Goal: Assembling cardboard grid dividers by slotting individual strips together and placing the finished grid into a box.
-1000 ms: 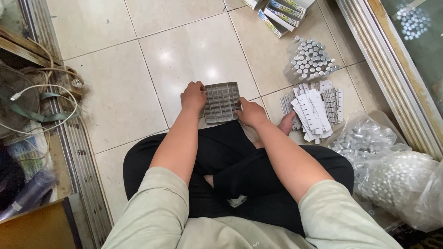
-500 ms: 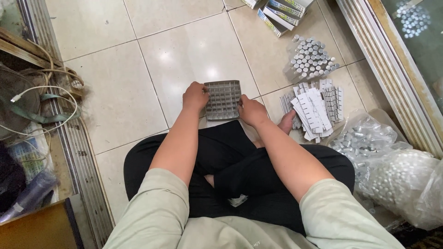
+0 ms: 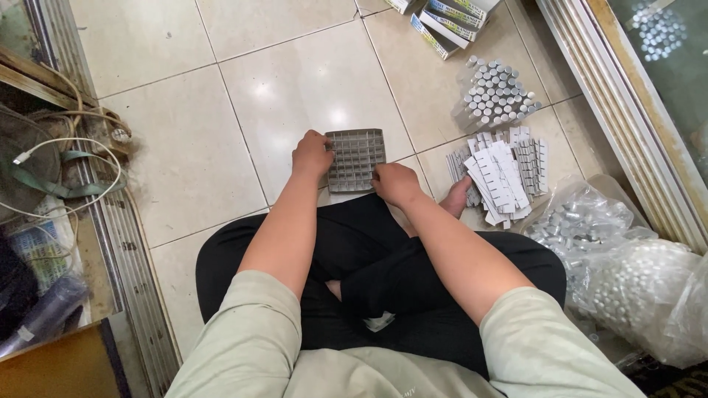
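The grey grid tray [image 3: 356, 158] lay flat on the tiled floor [image 3: 184, 147] just ahead of my crossed legs. My left hand [image 3: 312, 155] gripped its left edge, fingers curled; my right hand [image 3: 394, 184] pinched its near right corner. To the right sat a stack of white divider strips [image 3: 498, 175], small grey caps [image 3: 495, 94] and clear bags [image 3: 627, 273].

A: What's w/ the grid tray [image 3: 356, 159]?
B: Flat on the tile floor [image 3: 295, 74]. Left hand [image 3: 312, 155] grips its left edge, right hand [image 3: 395, 184] its near-right corner.
A: Around it?
B: Card dividers [image 3: 498, 173] right of tray; upright silver vials [image 3: 495, 96] beyond those; bagged vials [image 3: 634, 280] near-right.
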